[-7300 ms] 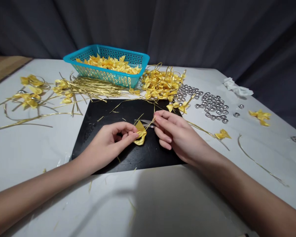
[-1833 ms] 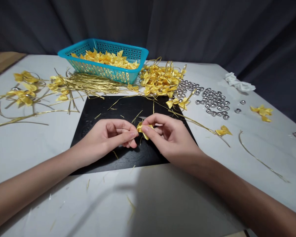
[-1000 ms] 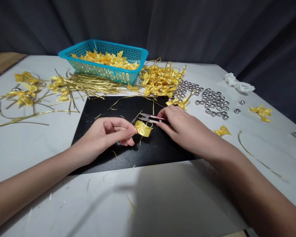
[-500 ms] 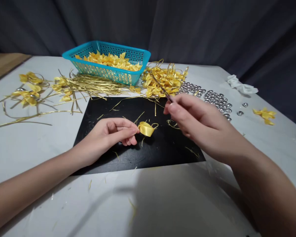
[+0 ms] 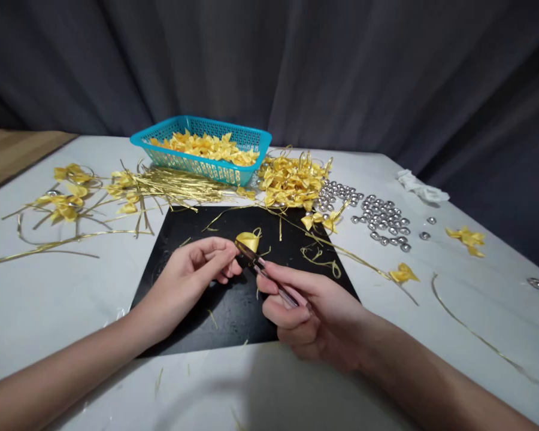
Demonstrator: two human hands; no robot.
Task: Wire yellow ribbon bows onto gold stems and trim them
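Over mat [image 5: 233, 326], left hand [image 5: 196, 266] pinching ribbon [image 5: 248, 240], right hand [image 5: 317, 308] gripping snips [image 5: 250, 253], perhaps touching ribbon

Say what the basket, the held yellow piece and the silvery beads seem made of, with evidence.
Basket: probably glossy plastic, from its moulded-looking openwork.
Yellow piece: apparently satin ribbon, from smooth sheen and soft curve.
Silvery beads: bright highlights suggest metal or coated plastic; unclear which.
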